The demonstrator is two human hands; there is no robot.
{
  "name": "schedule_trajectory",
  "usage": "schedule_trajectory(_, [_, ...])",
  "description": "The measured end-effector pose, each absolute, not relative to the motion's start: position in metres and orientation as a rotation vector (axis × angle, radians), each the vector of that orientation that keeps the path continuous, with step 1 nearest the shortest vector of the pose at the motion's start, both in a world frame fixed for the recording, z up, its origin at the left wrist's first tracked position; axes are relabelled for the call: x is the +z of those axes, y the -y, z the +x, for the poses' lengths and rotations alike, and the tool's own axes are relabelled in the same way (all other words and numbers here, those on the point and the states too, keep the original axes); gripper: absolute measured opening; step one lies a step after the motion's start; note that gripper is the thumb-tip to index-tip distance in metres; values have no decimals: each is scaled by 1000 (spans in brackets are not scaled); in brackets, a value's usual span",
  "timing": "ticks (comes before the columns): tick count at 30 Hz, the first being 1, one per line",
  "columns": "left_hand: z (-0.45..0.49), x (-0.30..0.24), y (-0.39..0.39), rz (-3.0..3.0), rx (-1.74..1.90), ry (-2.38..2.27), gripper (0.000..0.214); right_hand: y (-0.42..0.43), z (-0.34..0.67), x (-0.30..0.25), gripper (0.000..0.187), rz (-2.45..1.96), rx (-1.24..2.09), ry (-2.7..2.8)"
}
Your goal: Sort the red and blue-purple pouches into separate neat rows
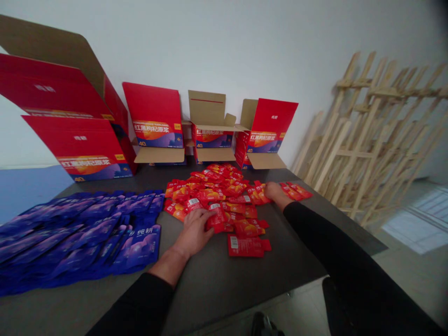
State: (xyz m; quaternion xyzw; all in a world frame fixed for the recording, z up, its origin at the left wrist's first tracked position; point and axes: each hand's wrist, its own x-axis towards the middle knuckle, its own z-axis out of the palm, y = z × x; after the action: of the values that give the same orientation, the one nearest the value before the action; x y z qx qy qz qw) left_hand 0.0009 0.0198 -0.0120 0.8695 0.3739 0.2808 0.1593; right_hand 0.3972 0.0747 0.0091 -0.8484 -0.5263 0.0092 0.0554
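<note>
A heap of small red sachets (217, 191) lies in the middle of the dark table (224, 275). My left hand (194, 231) rests at the heap's near edge, its fingers closed on one red sachet (217, 218). My right hand (275, 191) reaches to the heap's right side and lies on a few red sachets (296, 189) there; its fingers are mostly hidden. One red sachet (247, 245) lies apart, nearest to me. A wide spread of blue pouches (80, 233) covers the table's left part.
Several open red cartons (156, 119) stand along the white wall at the table's back, a larger one (70, 126) at the left. Wooden lattice frames (378, 135) lean against the wall on the right. The table's front edge runs close to my body.
</note>
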Motion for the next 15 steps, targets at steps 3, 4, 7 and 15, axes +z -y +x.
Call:
schedule_trajectory(3, [1,-13,-20,2487,793,-1078,51,-67,394,13,35,-2581,-47,1577])
schedule_trajectory(4, [1,-13,-20,2488,788,-1082,51,-65,390,16,35,-2554,-81,1584])
schedule_trajectory(7, [1,-11,-20,2489,783,-1086,51,-55,369,27,33,-2253,-118,1761])
schedule_trajectory(15, [2,-13,-22,2500,818,-1068,49,-17,273,30,44,-1213,234,2488])
